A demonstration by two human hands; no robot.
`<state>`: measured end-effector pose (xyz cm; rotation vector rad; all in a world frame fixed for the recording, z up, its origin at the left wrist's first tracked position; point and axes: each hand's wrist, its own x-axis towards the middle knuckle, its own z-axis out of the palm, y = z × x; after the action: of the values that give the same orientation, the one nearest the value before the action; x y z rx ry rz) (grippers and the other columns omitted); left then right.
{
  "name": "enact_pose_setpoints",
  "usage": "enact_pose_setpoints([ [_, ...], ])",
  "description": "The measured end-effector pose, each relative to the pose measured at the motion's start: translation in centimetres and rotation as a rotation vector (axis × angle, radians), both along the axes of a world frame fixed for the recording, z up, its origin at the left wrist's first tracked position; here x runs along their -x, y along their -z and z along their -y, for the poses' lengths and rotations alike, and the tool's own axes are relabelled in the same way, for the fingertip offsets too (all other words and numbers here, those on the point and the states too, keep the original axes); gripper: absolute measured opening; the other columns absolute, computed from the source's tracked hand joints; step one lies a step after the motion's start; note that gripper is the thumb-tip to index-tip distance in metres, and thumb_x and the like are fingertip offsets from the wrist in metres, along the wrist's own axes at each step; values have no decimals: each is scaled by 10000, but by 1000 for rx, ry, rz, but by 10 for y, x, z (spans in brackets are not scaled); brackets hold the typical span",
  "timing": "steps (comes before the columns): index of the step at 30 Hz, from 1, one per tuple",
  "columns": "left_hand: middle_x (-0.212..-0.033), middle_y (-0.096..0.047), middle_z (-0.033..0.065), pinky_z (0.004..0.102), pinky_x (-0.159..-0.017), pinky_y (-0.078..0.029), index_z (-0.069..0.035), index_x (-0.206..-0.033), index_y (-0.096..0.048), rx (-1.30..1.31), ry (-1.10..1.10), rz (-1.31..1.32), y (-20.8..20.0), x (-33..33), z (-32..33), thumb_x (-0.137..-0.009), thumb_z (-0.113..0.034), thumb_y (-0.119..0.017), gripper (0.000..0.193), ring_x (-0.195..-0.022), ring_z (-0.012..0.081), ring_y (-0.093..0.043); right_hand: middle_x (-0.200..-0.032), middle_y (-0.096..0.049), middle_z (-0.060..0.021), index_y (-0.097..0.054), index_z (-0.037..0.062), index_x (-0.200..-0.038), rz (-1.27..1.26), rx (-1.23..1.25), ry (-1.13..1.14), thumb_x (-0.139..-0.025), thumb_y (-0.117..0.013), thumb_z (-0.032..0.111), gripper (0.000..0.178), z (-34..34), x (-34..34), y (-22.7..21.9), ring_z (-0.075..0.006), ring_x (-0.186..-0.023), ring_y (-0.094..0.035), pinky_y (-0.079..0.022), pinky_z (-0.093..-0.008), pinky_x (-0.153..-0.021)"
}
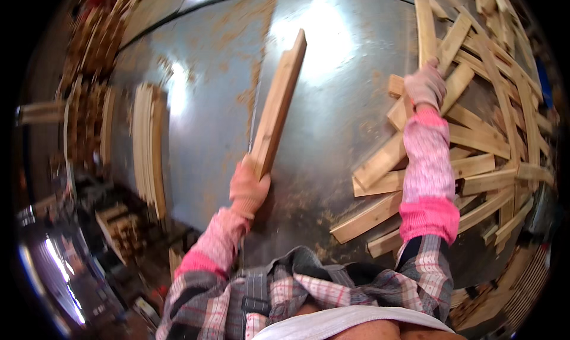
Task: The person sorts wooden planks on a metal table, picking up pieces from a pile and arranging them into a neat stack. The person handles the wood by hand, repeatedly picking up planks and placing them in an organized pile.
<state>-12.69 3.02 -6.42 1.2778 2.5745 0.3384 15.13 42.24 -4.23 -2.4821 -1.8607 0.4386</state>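
My left hand [249, 188] is closed around the near end of a pair of wooden slats [278, 105], which seem to lie against each other, one reaching further at the far end. They point away from me over the metal table [208, 114]. On the right, my right hand [426, 86] reaches to the loose pile of slats [475, 135]. Its fingers are closed at the near end of a pale slat [425, 28]; the grip itself is partly hidden by the back of the hand. Both forearms wear pink sleeve covers.
A neat stack of slats [148, 144] lies along the table's left side. Beyond that edge stand more piles of wood [89, 120]. Sawdust [255, 78] is scattered along a seam in the tabletop. The slats in the right pile cross at many angles.
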Motion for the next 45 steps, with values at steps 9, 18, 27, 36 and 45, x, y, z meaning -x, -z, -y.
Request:
enact_pose_setpoints([
  [9,-1223,-606,223,503,-963,-512,-89,-1243,-540,171,-87,133,-21,10,5,-829,-296,-722,498,-1140,442,-610,-1334,-593,-307,-322,-107,-1530,-961,39,-177,-796,-727,45,852,244,49,-42,-370,-1109,-683,-565,-423,-1010],
  [18,-1345,-580,246,466,-1056,-482,-82,-1330,-562,226,26,417,-34,2,39,-823,-396,-752,626,-1246,419,-584,-964,-728,-149,-684,-52,-1199,-1357,378,-143,-906,-643,146,356,347,101,52,-229,-886,-690,-553,-342,-822],
  [27,-1333,-590,266,461,-1054,-487,65,-1383,-479,239,58,395,-34,-2,42,-824,-328,-741,732,-1256,405,-593,-846,-681,-228,-724,-14,-904,-617,322,-602,-1001,-531,373,443,355,157,25,-343,-864,-677,-523,-461,-766],
  [36,-1285,-616,224,475,-995,-517,-58,-1394,-531,-123,153,22,5,105,101,-782,-296,-772,699,-1171,408,-610,-1161,-664,-173,-581,-29,-1280,-270,-322,-340,-903,-732,317,534,372,61,41,-291,-1011,-650,-538,-384,-879],
  [45,-1334,-596,243,463,-1087,-457,-13,-1439,-502,236,-72,-322,-2,348,180,-715,-316,-823,848,-1273,409,-551,-1318,-635,-268,-413,4,-1432,-181,34,364,-764,-824,409,883,350,48,2,-387,-1247,-625,-506,-456,-1046],
])
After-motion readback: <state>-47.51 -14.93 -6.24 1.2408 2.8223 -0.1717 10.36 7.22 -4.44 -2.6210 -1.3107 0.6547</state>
